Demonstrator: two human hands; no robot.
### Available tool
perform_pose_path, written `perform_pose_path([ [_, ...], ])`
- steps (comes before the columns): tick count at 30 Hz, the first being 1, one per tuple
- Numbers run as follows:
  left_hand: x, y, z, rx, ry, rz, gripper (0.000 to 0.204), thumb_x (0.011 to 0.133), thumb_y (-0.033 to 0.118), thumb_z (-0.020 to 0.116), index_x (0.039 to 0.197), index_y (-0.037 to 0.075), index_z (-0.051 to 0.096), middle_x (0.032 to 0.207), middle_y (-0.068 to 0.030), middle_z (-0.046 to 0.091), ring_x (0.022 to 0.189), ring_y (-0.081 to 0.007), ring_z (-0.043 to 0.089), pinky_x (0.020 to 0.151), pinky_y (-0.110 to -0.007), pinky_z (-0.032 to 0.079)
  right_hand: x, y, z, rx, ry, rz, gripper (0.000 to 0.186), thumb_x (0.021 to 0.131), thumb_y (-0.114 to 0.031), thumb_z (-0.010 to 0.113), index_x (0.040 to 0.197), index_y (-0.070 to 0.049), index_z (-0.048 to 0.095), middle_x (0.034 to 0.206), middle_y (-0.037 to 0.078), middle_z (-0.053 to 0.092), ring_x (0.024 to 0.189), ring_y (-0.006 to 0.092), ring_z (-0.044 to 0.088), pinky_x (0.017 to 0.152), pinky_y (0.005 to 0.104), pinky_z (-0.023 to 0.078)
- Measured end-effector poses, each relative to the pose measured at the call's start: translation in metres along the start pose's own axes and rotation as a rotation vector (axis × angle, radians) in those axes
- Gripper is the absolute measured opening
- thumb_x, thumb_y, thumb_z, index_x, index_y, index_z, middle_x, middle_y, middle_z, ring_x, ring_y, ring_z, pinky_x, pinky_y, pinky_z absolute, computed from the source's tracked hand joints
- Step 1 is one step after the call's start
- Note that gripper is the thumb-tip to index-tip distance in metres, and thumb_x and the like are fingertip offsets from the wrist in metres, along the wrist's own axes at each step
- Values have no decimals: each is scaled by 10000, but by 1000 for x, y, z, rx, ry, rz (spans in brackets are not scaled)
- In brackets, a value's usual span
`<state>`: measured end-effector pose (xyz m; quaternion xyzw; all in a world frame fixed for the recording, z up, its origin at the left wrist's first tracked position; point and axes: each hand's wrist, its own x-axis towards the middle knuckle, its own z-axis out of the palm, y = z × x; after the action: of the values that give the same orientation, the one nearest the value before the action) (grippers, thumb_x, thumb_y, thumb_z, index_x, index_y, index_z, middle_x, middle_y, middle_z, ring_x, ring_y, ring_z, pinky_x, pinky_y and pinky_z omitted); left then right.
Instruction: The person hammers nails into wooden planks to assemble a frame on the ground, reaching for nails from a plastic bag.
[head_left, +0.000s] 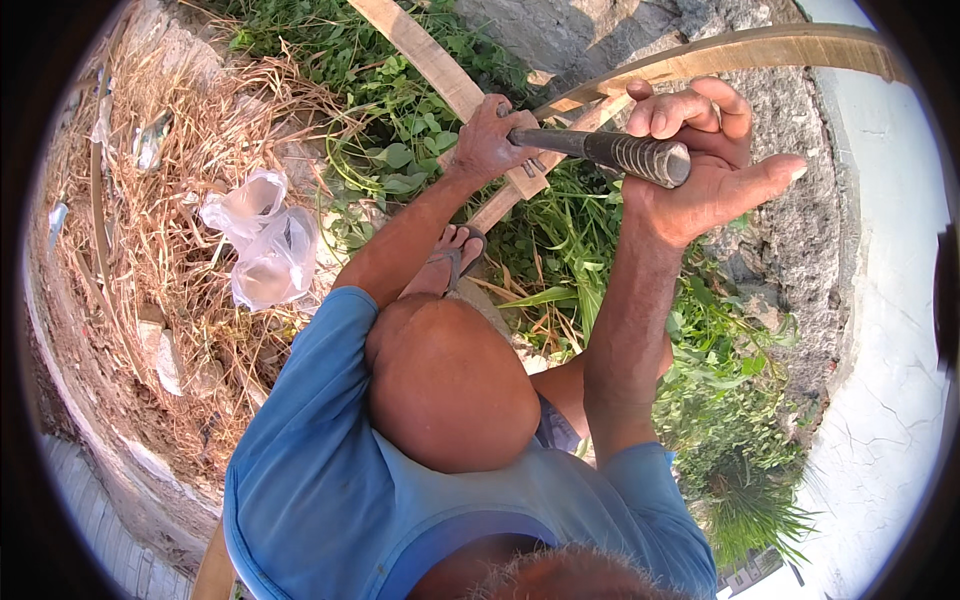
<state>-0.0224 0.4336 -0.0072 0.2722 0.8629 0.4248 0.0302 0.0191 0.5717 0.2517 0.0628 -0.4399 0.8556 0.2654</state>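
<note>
My left hand is closed around the far end of a dark metal bar, where pale wooden strips cross. A small metal piece shows on the short wooden block beside it. The bar's ribbed, thick end lies beside the palm of my right hand, whose thumb is stretched out and fingers are loosely bent, lifted off the bar. A long curved wooden strip passes behind both hands.
My bare knee and sandalled foot are below the hands. Clear plastic bags lie on dry straw at left. Green plants, a rough stone edge and a cracked white surface surround me.
</note>
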Motion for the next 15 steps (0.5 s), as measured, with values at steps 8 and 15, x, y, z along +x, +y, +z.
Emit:
perform_pose_path([
  [8, 12, -10, -22, -18, 37, 34, 437, 668, 446, 846, 1016, 202, 743, 1114, -101, 487, 1002, -318, 598, 809, -436, 552, 14, 24, 43, -228, 34, -113, 1013, 942, -810, 50, 970, 19, 632, 647, 122, 645, 583, 238, 632, 756, 437, 593],
  [15, -1, -13, -13, -71, -26, -89, 456, 676, 456, 829, 1029, 176, 761, 1098, -101, 511, 991, -305, 605, 804, -442, 544, 33, 40, 48, -386, -80, 100, 994, 928, -846, 154, 945, 31, 623, 687, 117, 603, 602, 220, 589, 791, 450, 567],
])
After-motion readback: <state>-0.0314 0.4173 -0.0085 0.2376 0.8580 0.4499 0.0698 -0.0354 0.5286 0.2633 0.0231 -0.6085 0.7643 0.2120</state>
